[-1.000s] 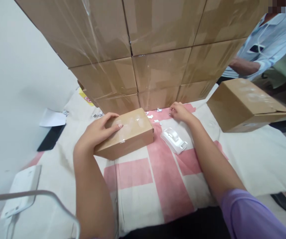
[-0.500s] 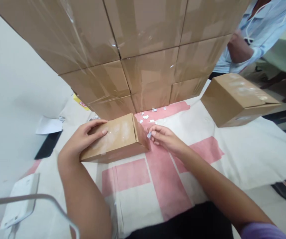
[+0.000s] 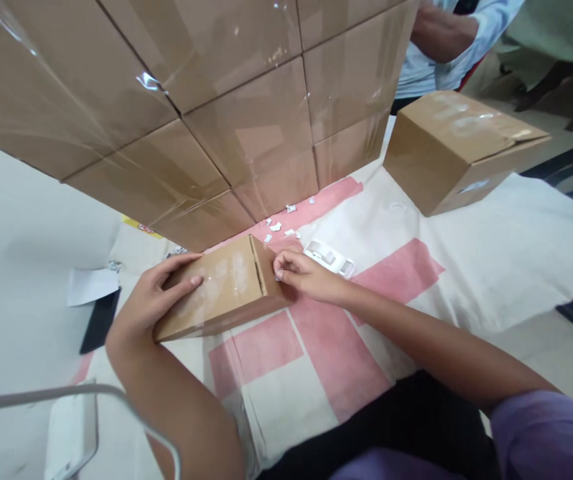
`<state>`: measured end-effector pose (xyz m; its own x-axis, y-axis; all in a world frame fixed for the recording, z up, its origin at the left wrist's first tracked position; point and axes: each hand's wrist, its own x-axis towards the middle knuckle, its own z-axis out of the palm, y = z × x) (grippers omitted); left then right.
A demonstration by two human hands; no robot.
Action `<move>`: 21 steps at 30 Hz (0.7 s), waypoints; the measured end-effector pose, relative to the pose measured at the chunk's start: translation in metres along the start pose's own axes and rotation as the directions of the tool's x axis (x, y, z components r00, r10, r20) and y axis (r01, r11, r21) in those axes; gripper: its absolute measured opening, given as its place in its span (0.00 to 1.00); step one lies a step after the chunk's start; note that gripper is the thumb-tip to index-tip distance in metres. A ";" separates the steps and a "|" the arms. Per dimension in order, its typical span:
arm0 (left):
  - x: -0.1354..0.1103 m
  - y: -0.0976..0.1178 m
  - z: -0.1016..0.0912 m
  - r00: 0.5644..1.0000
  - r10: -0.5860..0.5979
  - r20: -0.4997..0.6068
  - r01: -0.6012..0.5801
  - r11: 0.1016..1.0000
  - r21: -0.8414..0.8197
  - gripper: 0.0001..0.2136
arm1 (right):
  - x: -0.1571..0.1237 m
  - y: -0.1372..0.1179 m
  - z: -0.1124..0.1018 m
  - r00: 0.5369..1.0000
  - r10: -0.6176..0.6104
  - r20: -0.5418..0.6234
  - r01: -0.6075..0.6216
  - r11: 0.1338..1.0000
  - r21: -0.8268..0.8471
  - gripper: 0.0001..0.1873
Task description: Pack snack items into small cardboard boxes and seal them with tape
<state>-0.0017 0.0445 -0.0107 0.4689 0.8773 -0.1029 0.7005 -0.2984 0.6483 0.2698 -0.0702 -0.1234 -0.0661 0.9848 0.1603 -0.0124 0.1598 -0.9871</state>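
Observation:
A taped cardboard box (image 3: 224, 273) lies on the cloth in front of me. My left hand (image 3: 169, 287) grips its left part, thumb on the top face and fingers over the far edge. At the box's right end, my right hand (image 3: 291, 272) has thumb and forefinger pinched together. A tiny pale bit of a small piece (image 3: 279, 275) shows at those fingertips; most of it is hidden. Just behind my right wrist lies a white plastic device (image 3: 329, 257). Several white paper scraps (image 3: 276, 227) are scattered beyond the box.
A tall stack of taped cardboard boxes (image 3: 251, 133) rises directly behind. Another cardboard box (image 3: 431, 157) stands at the right, near a person with folded arms (image 3: 441, 37). A white cable (image 3: 111, 390) curves across the lower left. Pink patches (image 3: 326, 353) mark the cloth.
My right hand has brought the small pale piece against the box's right end. The white device now shows beside my wrist. My left hand keeps its hold while the view has shifted.

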 end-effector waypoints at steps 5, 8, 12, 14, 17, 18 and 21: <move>-0.001 -0.001 -0.001 1.000 -0.025 0.001 0.025 0.999 -0.022 0.25 | -0.003 0.000 -0.002 0.996 0.088 0.013 -0.089 0.995 0.044 0.20; -0.003 -0.001 -0.001 0.999 -0.042 -0.018 0.041 0.998 -0.056 0.25 | -0.006 0.002 -0.005 0.981 0.146 0.124 -0.159 0.982 0.104 0.36; -0.004 0.000 0.000 0.998 -0.046 -0.031 0.044 0.997 -0.063 0.23 | -0.006 0.007 -0.002 0.994 0.104 0.021 -0.107 0.980 0.167 0.31; -0.003 0.000 0.000 0.999 -0.041 -0.027 0.039 0.997 -0.070 0.23 | -0.005 0.007 0.002 0.991 0.101 -0.089 -0.076 0.966 0.247 0.26; -0.001 0.000 0.001 0.999 -0.031 -0.014 0.030 0.997 -0.069 0.25 | -0.003 0.007 0.005 0.987 0.061 -0.149 -0.016 0.958 0.286 0.13; 0.000 0.001 0.001 1.000 -0.028 -0.011 0.027 0.998 -0.065 0.25 | -0.002 0.006 0.006 0.989 0.034 -0.142 0.003 0.967 0.254 0.10; 0.000 0.002 0.001 1.000 -0.015 0.002 0.015 0.999 -0.045 0.24 | -0.002 0.005 0.006 0.992 -0.022 -0.121 0.035 0.994 0.104 0.05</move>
<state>0.0000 0.0440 -0.0105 0.4592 0.8809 -0.1144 0.6825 -0.2675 0.6802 0.2642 -0.0719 -0.1291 0.0555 0.9819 0.1809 -0.1188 0.1864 -0.9753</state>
